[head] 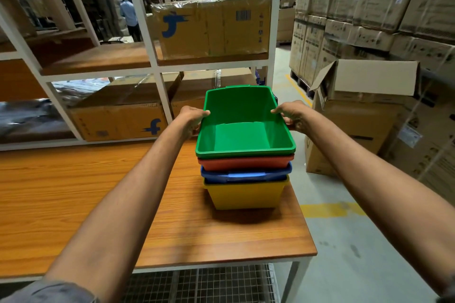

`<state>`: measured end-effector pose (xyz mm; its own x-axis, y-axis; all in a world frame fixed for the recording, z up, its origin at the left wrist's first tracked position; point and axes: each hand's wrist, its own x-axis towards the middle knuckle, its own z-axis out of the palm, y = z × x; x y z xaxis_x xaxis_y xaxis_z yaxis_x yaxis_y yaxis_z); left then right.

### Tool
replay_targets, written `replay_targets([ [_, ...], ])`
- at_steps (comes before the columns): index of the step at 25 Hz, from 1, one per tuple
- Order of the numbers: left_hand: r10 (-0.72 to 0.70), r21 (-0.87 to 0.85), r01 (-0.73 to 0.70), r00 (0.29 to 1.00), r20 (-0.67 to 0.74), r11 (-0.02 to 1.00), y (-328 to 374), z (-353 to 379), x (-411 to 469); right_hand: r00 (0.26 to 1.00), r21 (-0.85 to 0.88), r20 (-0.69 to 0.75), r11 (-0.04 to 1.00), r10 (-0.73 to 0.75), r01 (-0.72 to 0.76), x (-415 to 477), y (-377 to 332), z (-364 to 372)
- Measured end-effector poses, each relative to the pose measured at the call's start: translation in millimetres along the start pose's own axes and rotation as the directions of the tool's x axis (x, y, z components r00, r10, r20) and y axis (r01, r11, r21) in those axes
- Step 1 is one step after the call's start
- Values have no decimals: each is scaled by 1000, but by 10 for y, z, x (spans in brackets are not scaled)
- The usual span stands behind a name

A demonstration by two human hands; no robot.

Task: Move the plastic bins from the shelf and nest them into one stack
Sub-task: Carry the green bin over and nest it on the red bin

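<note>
Four bins nested in one stack near the right edge of the wooden table: green bin on top, then red bin, blue bin, yellow bin at bottom. Left hand grips green bin's left rim, thumb over the edge; right hand grips the right rim likewise. White shelf with cardboard boxes stands at far side

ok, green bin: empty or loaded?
Empty. The green bin sits open side up, its bare floor and inner walls in full view.
</note>
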<state>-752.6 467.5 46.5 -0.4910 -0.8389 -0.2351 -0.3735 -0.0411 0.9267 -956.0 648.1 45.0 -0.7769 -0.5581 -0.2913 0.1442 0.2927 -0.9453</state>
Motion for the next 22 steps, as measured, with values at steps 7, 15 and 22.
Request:
replay_targets([
  [7,31,-50,-33,999,-40,998,298,-71,-114,999,41,-22,998,-41,42,-70,-230,-56],
  [15,172,-398,-87,968,181,913,847,-408,-399,981,205,-29,959,-193,195,-306,-789,-230],
  [22,330,-573,-375,925,-186,729,910,-500,-783,948,592,-201,740,-247,319,-289,-984,-232],
])
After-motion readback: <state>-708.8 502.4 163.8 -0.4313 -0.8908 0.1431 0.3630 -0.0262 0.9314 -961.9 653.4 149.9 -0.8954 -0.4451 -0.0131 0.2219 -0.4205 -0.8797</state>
